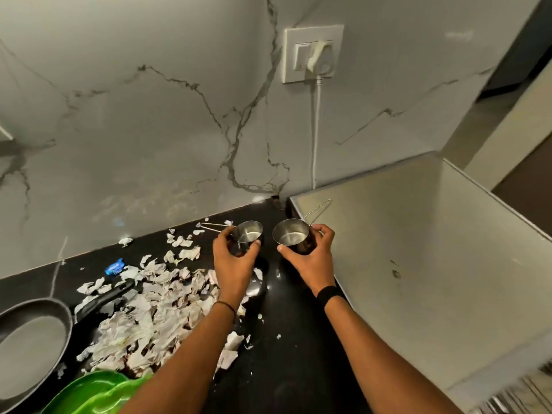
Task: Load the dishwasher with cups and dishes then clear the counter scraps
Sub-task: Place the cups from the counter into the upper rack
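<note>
Forearms reach forward side by side over the black counter [286,354], just left of the white appliance [418,249], both wrists bent slightly inward so the hands face each other. The right hand [310,258], the nearer to the appliance, wraps its thumb and curled fingers round the lower body of a steel cup [291,234], whose wire handle points up and back over the appliance's near corner. The left hand [236,258], a little farther from the appliance, grips a second steel cup [249,233] in the same way, with its wire handle pointing away from the appliance. The two cups stand close together but apart, mouths tilted towards the camera; whether their bases touch the counter cannot be told. A dark band [328,294] sits on the right wrist and a thin bracelet [225,306] on the left. Farther left of the appliance, beyond the left arm, torn paper scraps [155,309] lie heaped on the counter, with a small blue wrapper [115,267] at their far edge. Farthest from the appliance are a frying pan [33,339] and a green dish [95,392]. Behind the appliance a white cable [315,130] climbs the marble wall to a socket [312,53].
</note>
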### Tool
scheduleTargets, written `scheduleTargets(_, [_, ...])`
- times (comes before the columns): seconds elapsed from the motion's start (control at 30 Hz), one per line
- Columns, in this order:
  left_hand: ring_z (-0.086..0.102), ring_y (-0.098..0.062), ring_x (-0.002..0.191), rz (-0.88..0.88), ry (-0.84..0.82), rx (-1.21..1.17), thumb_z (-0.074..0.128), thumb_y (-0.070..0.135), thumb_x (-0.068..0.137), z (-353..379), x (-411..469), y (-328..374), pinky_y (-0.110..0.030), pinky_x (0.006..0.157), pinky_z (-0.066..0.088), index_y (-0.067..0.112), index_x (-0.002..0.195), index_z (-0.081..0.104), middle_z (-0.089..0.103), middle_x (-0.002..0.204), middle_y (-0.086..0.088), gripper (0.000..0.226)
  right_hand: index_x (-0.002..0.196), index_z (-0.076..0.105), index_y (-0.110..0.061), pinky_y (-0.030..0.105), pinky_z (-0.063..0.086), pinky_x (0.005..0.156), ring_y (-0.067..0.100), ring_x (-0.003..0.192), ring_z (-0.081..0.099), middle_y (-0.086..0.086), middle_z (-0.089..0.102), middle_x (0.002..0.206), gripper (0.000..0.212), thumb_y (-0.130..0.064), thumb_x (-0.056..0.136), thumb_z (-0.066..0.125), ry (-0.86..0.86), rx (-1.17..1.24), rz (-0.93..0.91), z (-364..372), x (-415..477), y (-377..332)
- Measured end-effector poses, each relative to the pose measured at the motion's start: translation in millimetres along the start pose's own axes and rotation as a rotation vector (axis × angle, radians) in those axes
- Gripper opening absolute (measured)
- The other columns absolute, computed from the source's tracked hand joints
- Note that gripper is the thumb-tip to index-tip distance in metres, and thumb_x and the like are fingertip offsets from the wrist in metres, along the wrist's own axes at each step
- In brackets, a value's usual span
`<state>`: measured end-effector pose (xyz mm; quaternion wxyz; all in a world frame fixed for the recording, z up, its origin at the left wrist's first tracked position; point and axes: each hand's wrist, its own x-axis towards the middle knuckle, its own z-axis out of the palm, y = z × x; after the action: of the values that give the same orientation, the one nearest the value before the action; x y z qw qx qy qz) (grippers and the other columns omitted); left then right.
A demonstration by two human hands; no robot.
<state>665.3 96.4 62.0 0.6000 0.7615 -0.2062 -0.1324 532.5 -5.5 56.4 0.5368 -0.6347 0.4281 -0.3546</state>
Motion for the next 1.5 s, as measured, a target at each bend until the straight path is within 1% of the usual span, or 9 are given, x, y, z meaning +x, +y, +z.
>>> scheduleTargets(0.17, [0.056,-0.007,0.117,0.056,-0.182,-0.076,0.082,0.018,0.08,24,-53,17,-0.008,0.093,0.044,0.018,0.137,0.052,0.053,0.13,0.005,0.065,0.123,0.035,-0.028,0.001,0.045,0.075,-0.001,0.108,0.054,-0.012,0.051,0.124,0.08,-0.026,0.067,0.092,0.18,0.037,0.056,-57,-58,-2])
scheduleTargets(0.27, [0.058,-0.007,0.119,0.087,-0.31,-0.127,0.083,0.021,0.078,42,-86,23,-0.022,0.102,0.047,0.019,0.137,0.052,0.053,0.13,0.003,0.066,0.124,0.035,-0.03,0.007,0.046,0.077,-0.001,0.109,0.055,-0.011,0.051,0.127,0.078,-0.028,0.069,0.09,0.27,0.054,0.09,-90,-94,-3])
scheduleTargets(0.47, [0.06,0.0,0.105,0.08,-0.569,-0.209,0.079,0.019,0.081,80,-171,49,-0.003,0.081,0.046,0.021,0.139,0.052,0.05,0.123,0.01,0.064,0.125,0.036,-0.028,0.018,0.047,0.088,0.002,0.113,0.053,-0.012,0.05,0.125,0.075,-0.027,0.071,0.088,0.515,0.061,0.116,-162,-171,9])
scheduleTargets(0.7, [0.061,-0.003,0.105,0.148,-0.868,-0.204,0.076,0.017,0.082,135,-267,70,-0.014,0.087,0.054,0.031,0.138,0.051,0.049,0.123,0.009,0.062,0.128,0.036,-0.026,0.022,0.053,0.086,0.006,0.106,0.059,-0.006,0.052,0.122,0.068,-0.025,0.079,0.083,0.821,0.1,0.14,-253,-249,30])
scheduleTargets(0.9, [0.056,0.0,0.105,0.295,-1.093,-0.168,0.075,0.013,0.086,194,-352,82,-0.008,0.08,0.049,0.025,0.137,0.05,0.05,0.124,0.002,0.059,0.128,0.038,-0.023,0.024,0.056,0.081,-0.001,0.092,0.064,-0.009,0.054,0.114,0.063,-0.02,0.082,0.081,1.048,0.189,0.18,-335,-300,60])
scheduleTargets(1.07, [0.062,0.004,0.099,0.318,-1.214,-0.107,0.074,0.014,0.087,255,-417,85,-0.015,0.082,0.052,0.029,0.122,0.05,0.06,0.115,0.012,0.045,0.124,0.045,-0.036,0.038,0.058,0.09,0.019,0.111,0.061,0.001,0.049,0.129,0.063,-0.044,0.073,0.082,1.132,0.183,0.212,-405,-320,98])
scheduleTargets(1.3, [0.061,-0.01,0.11,0.353,-1.236,0.028,0.071,0.028,0.092,343,-474,70,-0.043,0.097,0.054,0.037,0.12,0.055,0.057,0.123,0.008,0.034,0.124,0.048,-0.038,0.047,0.059,0.087,0.021,0.108,0.064,0.005,0.054,0.13,0.061,-0.052,0.073,0.078,1.091,0.159,0.278,-500,-323,146])
scheduleTargets(1.43, [0.056,-0.011,0.112,0.353,-1.247,0.127,0.067,0.031,0.095,374,-486,66,-0.038,0.098,0.053,0.038,0.123,0.057,0.046,0.127,0.0,0.031,0.119,0.055,-0.043,0.045,0.06,0.087,0.021,0.113,0.063,0.002,0.055,0.132,0.066,-0.063,0.062,0.084,1.039,0.162,0.366,-540,-317,170])
scheduleTargets(1.5, [0.057,-0.015,0.111,0.332,-1.258,0.191,0.073,0.026,0.09,388,-485,62,-0.031,0.098,0.053,0.036,0.123,0.06,0.045,0.129,-0.003,0.037,0.12,0.05,-0.043,0.041,0.059,0.09,0.019,0.113,0.063,0.003,0.053,0.134,0.074,-0.055,0.058,0.089,1.007,0.176,0.421,-553,-311,184])
